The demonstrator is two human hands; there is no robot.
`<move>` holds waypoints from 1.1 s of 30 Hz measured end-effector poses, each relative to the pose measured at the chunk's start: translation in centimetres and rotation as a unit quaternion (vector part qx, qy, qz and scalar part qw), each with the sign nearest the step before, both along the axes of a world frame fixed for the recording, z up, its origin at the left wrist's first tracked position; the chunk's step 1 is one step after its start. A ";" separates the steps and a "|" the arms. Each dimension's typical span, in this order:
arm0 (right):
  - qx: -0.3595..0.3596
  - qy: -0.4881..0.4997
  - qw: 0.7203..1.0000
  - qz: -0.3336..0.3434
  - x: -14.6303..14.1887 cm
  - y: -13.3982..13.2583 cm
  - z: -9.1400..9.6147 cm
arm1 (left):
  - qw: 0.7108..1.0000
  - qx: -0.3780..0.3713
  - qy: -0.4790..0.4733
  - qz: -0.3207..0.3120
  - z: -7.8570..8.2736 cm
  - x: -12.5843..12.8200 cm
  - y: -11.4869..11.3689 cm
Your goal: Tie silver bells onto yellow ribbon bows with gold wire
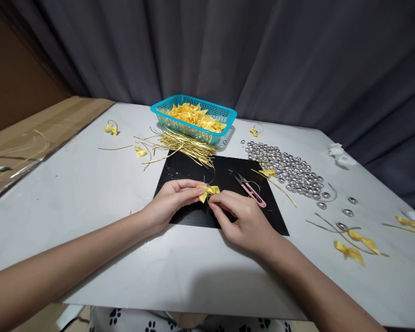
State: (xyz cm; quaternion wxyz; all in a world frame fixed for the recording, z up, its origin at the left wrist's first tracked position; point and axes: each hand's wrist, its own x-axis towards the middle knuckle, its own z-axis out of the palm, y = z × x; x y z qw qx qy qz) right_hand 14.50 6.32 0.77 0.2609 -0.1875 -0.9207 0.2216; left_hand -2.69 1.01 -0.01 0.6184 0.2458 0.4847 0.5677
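Note:
My left hand (171,199) and my right hand (240,217) meet over a black mat (228,177) on the white table. Both pinch a small yellow ribbon bow (208,192) between their fingertips. A thin gold wire rises from the bow. The left hand grips the bow's left side; the right hand's fingers are closed at its right side. Pink thread snips (251,191) lie on the mat just right of my right hand.
A teal basket (166,112) of yellow bows stands at the back, with a pile of gold wire ties (186,145) in front of it. Several silver beads (287,168) spread at the right. Loose yellow bows (356,244) lie near the right edge. A cardboard sheet (27,133) sits at the left.

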 end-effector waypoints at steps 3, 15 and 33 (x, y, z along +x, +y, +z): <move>-0.011 -0.001 1.000 0.003 0.1 0.0 0.0 | 1.000 0.006 0.020 0.001 0.0 0.0 0.0; -0.125 0.031 0.990 -0.061 0.1 0.9 1.3 | 0.981 0.014 0.157 -0.115 0.9 0.6 -0.5; -0.371 0.047 0.917 -0.140 0.2 2.0 1.3 | 0.988 0.009 0.114 -0.099 0.5 0.2 -0.5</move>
